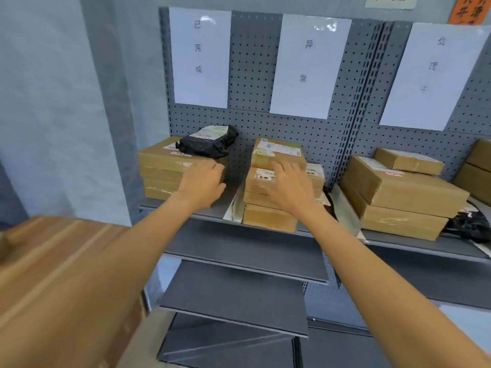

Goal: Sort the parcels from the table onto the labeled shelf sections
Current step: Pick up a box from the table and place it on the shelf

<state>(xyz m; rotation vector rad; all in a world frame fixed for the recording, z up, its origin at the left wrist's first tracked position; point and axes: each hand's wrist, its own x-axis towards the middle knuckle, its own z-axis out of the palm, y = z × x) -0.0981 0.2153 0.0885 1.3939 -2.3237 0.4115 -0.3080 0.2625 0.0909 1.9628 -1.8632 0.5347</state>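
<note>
Shelf [265, 251] stack's top parcel [276, 152] lies under right hand [289, 187] fingertips.

Three white sheets on the pegboard back of the shelf, each with vertical Chinese characters: left sheet [200, 58] reads 已完成, middle sheet [308, 66] reads 异常, right sheet [433, 75] reads 处理中, last character faint. Orange paper [469, 9] at top right, dark characters, cut off, unreadable. Pale paper [390, 1] at top edge, cropped, unreadable. Shipping labels and small red-and-white stickers on the brown boxes [276, 152] and black bag [210, 140]: print too small and blurred to read.
</note>
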